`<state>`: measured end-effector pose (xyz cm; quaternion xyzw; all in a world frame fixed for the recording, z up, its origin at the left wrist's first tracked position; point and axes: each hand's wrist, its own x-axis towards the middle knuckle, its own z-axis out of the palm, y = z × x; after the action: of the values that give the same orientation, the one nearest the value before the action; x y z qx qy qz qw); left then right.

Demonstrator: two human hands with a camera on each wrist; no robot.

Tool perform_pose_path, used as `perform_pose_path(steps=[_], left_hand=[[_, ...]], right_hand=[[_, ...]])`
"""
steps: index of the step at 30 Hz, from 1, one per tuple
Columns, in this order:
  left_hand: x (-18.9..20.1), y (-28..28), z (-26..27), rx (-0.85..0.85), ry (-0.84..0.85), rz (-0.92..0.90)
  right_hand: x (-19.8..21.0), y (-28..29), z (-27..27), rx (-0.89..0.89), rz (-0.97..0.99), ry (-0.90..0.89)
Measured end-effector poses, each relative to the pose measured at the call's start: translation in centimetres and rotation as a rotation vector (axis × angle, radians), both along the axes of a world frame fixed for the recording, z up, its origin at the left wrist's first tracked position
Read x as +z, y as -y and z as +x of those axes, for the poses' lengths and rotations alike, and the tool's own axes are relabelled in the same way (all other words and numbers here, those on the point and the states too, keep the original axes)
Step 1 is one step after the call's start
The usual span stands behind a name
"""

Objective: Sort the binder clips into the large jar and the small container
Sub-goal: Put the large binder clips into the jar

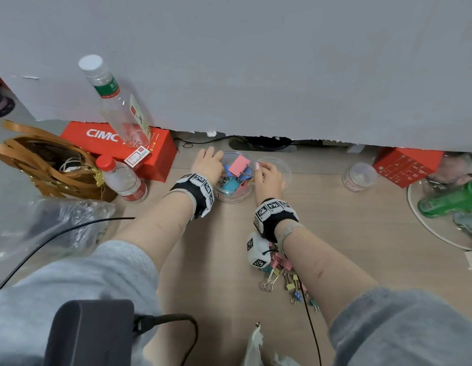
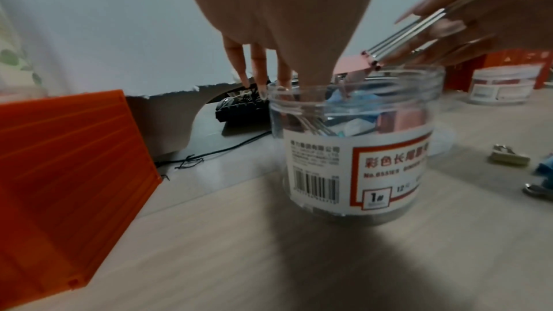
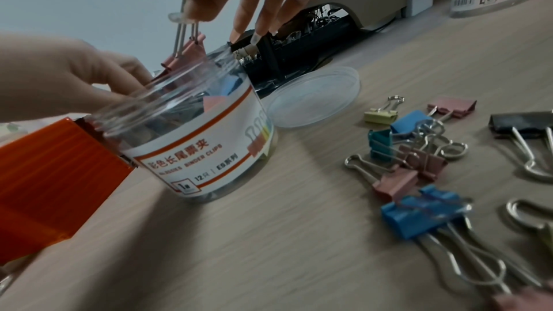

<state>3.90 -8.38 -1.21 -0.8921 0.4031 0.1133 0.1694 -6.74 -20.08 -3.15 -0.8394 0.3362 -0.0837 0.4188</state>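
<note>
Over the jar (image 1: 230,180) mouth hangs a pink clip (image 1: 239,165), pinched by its wire handles in right hand (image 1: 267,178). Left hand (image 1: 208,165) fingers curl on the rim, steadying. Probably light, stiff, springy; steel wires slick, so best gripped there. 1 pile (image 3: 419,162) left.

Large clear jar (image 1: 232,192): upright, lid off, white label with red border, several big clips inside in blue, teal and pink. Big pink clip (image 1: 239,165): tilted at the jar's mouth, wire handles up and to the right. Small clear container (image 1: 359,178): upright, open, well right of the jar. Loose clips (image 3: 419,162): mixed sizes and colours, heaped near the jar, toward the person.
</note>
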Motion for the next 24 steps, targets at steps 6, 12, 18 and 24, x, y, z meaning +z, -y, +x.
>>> perform_pose_path(steps=[6,12,18,24], left_hand=[[-0.9,0.5,-1.0,0.081,0.016,-0.053],[-0.9,0.5,-1.7,0.176,0.108,-0.199],[0.1,0.3,-2.1,0.1,0.13,-0.156],[-1.1,0.3,-1.4,0.132,-0.028,-0.168]], right_hand=[[-0.3,-0.8,0.4,-0.029,-0.01,-0.041],[-0.7,-2.0,0.8,-0.05,-0.003,-0.137],[-0.5,-3.2,1.7,-0.002,-0.015,-0.185],[-0.8,-4.2,1.6,0.088,-0.079,-0.302]])
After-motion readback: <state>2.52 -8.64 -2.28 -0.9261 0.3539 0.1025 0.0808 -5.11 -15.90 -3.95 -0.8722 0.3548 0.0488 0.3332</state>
